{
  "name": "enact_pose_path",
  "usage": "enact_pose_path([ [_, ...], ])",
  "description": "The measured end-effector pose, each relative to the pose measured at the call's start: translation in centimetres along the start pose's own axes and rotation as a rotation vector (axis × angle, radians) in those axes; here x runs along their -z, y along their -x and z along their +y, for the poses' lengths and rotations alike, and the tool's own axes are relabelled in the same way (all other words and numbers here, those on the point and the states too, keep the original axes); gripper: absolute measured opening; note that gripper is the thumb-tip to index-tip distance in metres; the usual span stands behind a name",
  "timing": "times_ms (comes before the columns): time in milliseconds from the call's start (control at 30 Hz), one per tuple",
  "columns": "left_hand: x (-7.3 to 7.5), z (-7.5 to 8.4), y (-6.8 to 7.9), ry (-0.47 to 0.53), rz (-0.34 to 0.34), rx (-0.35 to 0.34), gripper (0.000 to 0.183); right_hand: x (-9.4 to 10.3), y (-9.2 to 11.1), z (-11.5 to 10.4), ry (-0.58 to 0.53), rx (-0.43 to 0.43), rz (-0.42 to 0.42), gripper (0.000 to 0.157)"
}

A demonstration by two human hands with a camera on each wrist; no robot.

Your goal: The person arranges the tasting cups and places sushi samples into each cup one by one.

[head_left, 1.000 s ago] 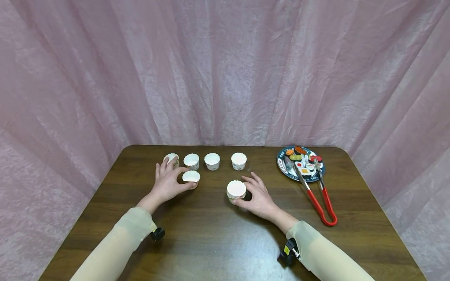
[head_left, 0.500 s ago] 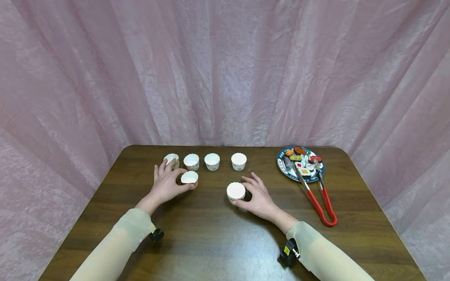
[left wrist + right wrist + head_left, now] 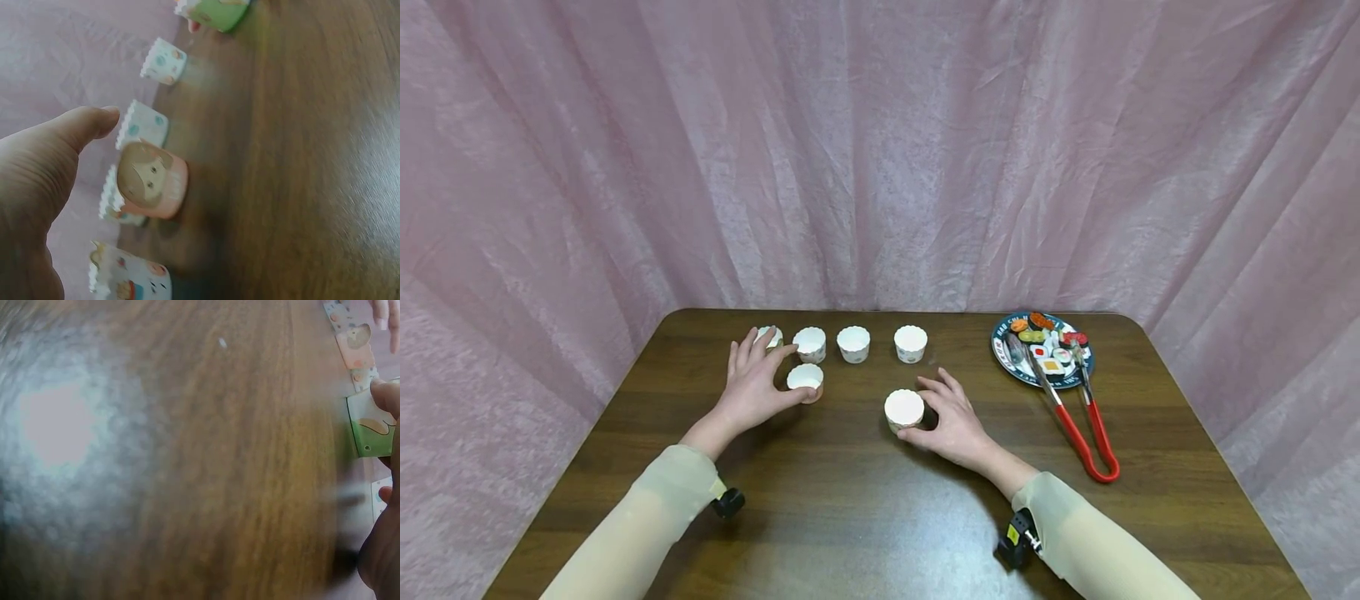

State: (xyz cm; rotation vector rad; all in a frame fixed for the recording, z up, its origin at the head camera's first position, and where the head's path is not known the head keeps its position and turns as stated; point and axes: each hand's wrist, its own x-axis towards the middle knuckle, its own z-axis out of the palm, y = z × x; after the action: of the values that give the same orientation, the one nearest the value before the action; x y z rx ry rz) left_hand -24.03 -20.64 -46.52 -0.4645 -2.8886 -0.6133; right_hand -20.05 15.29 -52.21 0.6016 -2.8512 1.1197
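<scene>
A pink paper cupcake cup with a cartoon face stands upright on the table. My left hand is spread around it, thumb and fingers wide apart, and in the left wrist view the thumb stands away from its wall. Farther right, my right hand holds a green and white paper cupcake cup between thumb and fingers, its scalloped rim facing up. Several more white-rimmed cupcake cups stand in a row behind; the leftmost is partly hidden by my left fingers.
At the back right a blue-rimmed plate bears several sushi-like pieces. Tongs with red handles lie with their tips over the plate and the handles on the table. A pink curtain hangs behind the table's back edge.
My left hand has let go of the pink cup, its fingers opening and drawing back left; the cup was moved slightly left first. The cup at my right hand sits slightly lower.
</scene>
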Motion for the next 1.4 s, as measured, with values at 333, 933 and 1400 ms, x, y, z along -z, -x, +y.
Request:
enact_pose_path([
  [333, 1.1, 2.9, -0.1, 0.078, 0.003, -0.063, 0.087, 0.0, -0.1, -0.1, 0.037, 0.01, 0.011, 0.053],
  [933, -3.5, 10.3, 0.2, 0.061, -0.11, -0.213, 0.081, -0.1, -0.2, -0.2, 0.116, 0.005, 0.026, 0.057],
  [1400, -6.9, 13.3, -0.1, 0.083, -0.12, -0.141, 0.075, -0.1, -0.1, 0.2, 0.114, 0.031, 0.021, 0.063],
])
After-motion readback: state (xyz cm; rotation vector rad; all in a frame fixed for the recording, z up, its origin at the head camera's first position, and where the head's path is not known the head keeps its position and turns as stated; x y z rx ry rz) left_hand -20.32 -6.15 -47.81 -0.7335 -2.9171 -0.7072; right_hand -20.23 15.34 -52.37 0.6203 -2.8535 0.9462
